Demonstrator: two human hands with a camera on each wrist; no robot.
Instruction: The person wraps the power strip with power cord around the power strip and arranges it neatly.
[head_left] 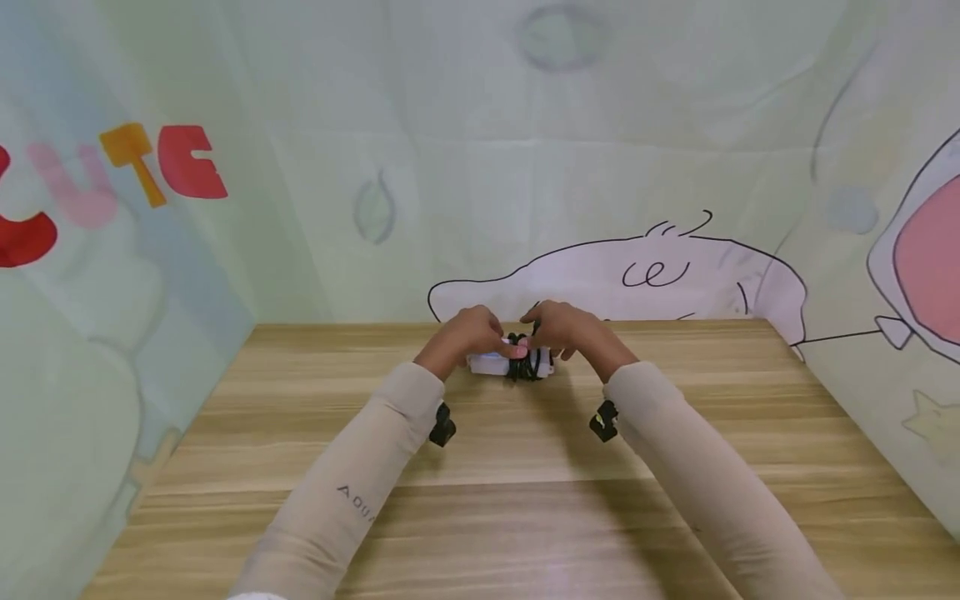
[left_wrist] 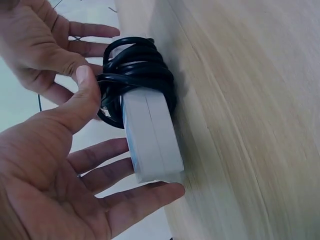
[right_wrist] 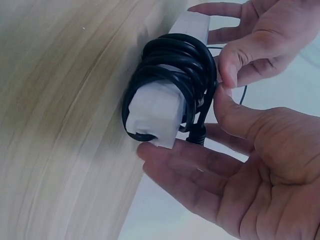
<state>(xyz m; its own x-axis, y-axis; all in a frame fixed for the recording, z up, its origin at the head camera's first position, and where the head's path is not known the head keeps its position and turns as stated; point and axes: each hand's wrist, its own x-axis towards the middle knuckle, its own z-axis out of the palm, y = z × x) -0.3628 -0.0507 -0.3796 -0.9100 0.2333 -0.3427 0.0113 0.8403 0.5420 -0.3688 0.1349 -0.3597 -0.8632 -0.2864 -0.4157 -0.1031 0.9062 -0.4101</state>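
Observation:
A white block that looks like a power strip [head_left: 489, 365] lies on the table near its back edge. Black cord [left_wrist: 137, 70] is wound in several loops round one end of it. My left hand [head_left: 472, 333] holds the strip from the left, thumb on the loops and fingers along its far side and end. From the right, my right hand [head_left: 564, 327] has its thumb against the cord and its fingers at the wrapped end. Both thumb tips nearly meet at the loops. A ribbed black cord part [right_wrist: 196, 134] shows beside the right fingers. The strip's far face is mostly hidden.
The wood-grain table [head_left: 517, 533] stretches toward me and to both sides. A printed cloth backdrop [head_left: 465, 167] rises right behind its back edge. Small black wrist devices [head_left: 442, 425] sit under both sleeves.

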